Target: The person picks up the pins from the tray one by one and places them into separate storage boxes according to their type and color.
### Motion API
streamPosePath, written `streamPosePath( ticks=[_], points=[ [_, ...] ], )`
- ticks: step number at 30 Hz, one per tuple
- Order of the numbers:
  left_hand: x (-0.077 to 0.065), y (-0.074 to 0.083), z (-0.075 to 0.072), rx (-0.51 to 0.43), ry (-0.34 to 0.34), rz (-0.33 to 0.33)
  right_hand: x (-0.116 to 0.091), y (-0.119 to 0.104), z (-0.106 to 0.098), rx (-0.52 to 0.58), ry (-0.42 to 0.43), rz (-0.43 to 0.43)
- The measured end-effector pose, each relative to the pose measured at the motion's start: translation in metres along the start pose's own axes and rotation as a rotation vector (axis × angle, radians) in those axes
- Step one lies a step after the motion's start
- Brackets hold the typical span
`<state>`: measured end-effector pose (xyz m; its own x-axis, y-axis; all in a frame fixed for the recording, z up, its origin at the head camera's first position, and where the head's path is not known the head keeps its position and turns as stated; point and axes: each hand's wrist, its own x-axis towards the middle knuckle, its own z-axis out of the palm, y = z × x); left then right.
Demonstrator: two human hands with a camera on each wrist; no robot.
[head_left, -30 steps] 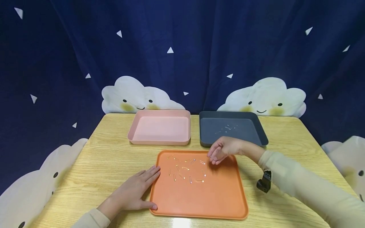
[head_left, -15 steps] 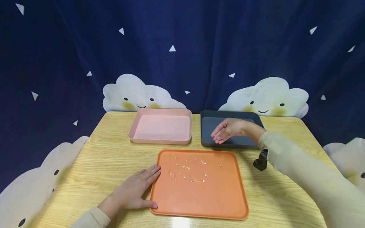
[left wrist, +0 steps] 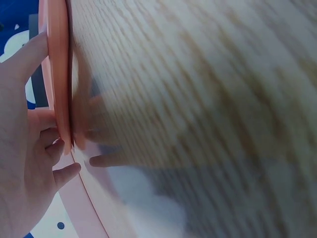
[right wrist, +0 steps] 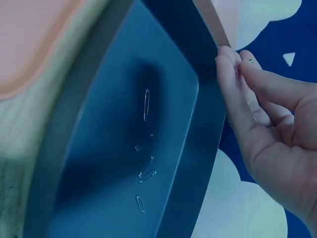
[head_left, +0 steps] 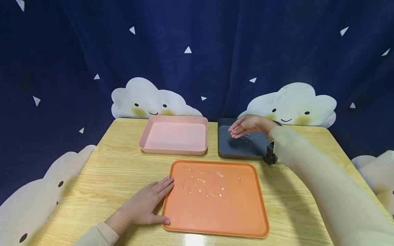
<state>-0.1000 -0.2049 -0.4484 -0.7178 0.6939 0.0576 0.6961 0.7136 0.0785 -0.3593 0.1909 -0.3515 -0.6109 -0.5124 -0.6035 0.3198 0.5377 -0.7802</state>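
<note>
My right hand is raised over the dark grey tray, thumb and fingertips pinching a safety pin. Only a small glint of that pin shows. Several silvery safety pins lie on the dark tray's floor in the right wrist view. My left hand rests at the left edge of the orange tray, its fingers extended and the thumb near the front corner. Scattered over the back half of the orange tray are gold safety pins and silver safety pins.
A pink tray stands at the back left of the wooden table, beside the dark one. Behind the table hangs a dark blue curtain with clouds and triangles. A small black camera is strapped to the right wrist.
My right hand has moved from above the orange tray's back edge, away from me, to over the dark tray, carrying the safety pin. The left hand has stayed at the orange tray's edge.
</note>
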Motion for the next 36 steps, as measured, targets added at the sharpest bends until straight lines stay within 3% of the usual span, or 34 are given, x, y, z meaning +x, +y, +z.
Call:
streamPosePath(
  ticks=[10,18,23,25,30,31,34,36],
  points=[
    [0.001,0.002,0.003,-0.021,-0.002,0.002,0.021,-0.002,-0.015,-0.062,0.078,0.007],
    [-0.002,0.0,0.003,-0.003,0.022,-0.001,0.033,-0.002,-0.007,-0.117,0.183,-0.019],
    [-0.001,0.0,0.003,-0.001,0.036,0.009,0.04,0.002,-0.008,-0.229,0.24,0.005],
    [-0.001,0.0,0.003,-0.005,0.025,0.006,0.055,0.015,-0.019,-0.28,0.237,0.007],
    [-0.001,0.0,0.002,0.001,0.016,0.0,0.129,0.07,-0.081,-0.304,0.117,-0.045],
    [-0.001,-0.001,0.002,0.001,0.016,-0.001,0.134,0.074,-0.086,-0.311,0.102,-0.047],
    [-0.001,-0.001,0.002,0.0,0.015,-0.002,0.118,0.061,-0.068,-0.374,0.16,-0.023],
    [-0.001,0.0,0.001,-0.004,0.012,-0.008,0.087,0.039,-0.041,-0.426,0.214,0.0]
  ],
)
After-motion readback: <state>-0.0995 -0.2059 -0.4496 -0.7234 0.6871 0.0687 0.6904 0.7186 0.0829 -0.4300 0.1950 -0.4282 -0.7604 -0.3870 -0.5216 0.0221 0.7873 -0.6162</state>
